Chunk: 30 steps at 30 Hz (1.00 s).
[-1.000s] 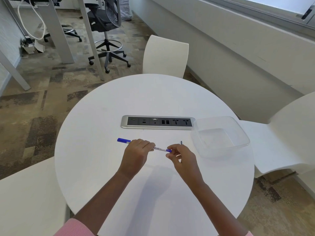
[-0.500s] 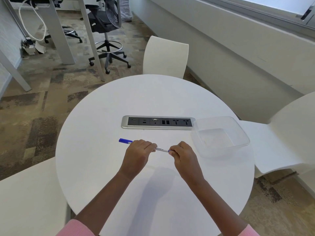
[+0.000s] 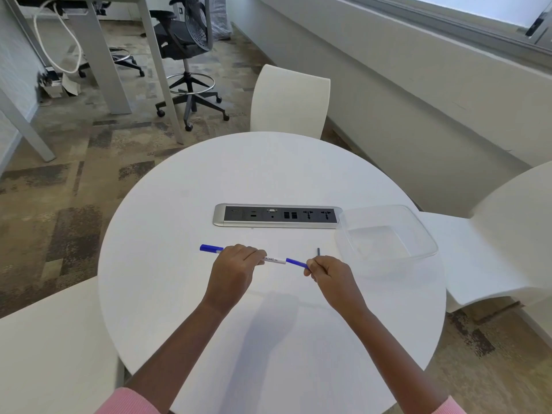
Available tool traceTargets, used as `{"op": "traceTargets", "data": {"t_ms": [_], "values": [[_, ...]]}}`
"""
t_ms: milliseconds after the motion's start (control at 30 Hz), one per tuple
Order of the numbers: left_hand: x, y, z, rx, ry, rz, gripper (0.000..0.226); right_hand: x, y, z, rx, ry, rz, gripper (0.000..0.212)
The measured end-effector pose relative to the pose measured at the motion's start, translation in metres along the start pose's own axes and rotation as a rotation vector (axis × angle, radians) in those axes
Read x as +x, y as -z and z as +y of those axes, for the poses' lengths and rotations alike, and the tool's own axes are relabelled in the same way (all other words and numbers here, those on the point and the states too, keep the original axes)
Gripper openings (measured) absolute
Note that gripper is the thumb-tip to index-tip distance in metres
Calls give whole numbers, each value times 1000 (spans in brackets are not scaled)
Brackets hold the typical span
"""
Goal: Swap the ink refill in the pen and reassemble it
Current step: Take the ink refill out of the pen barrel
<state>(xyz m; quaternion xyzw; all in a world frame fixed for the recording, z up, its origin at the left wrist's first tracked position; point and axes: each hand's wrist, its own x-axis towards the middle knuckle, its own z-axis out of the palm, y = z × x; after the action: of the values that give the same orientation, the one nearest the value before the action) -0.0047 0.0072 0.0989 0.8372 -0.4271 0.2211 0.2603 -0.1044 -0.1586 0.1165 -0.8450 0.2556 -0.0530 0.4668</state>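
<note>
On the round white table [image 3: 268, 180], the left hand [image 3: 231, 271] grips the pen [image 3: 273, 259] and the right hand [image 3: 330, 274] pinches its blue end [image 3: 295, 262]. A hard tug could fling it.

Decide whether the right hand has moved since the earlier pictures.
Yes. The right hand has drawn rightward toward the tub, exposing a blue piece at the pen's end.
</note>
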Motion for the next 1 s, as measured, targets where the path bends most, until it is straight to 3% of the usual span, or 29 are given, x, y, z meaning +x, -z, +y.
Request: {"op": "traceTargets", "data": {"t_ms": [333,833,1000], "values": [[-5,-2,-2,-11,38,-13,23,4,-5,12,39,-25,6,25],[-18,-12,-3,-49,83,-97,26,30,-27,81,-96,-320,176,13],[-21,-13,-5,-50,98,-130,26,35,-34,90,-182,-338,194,11]]}}
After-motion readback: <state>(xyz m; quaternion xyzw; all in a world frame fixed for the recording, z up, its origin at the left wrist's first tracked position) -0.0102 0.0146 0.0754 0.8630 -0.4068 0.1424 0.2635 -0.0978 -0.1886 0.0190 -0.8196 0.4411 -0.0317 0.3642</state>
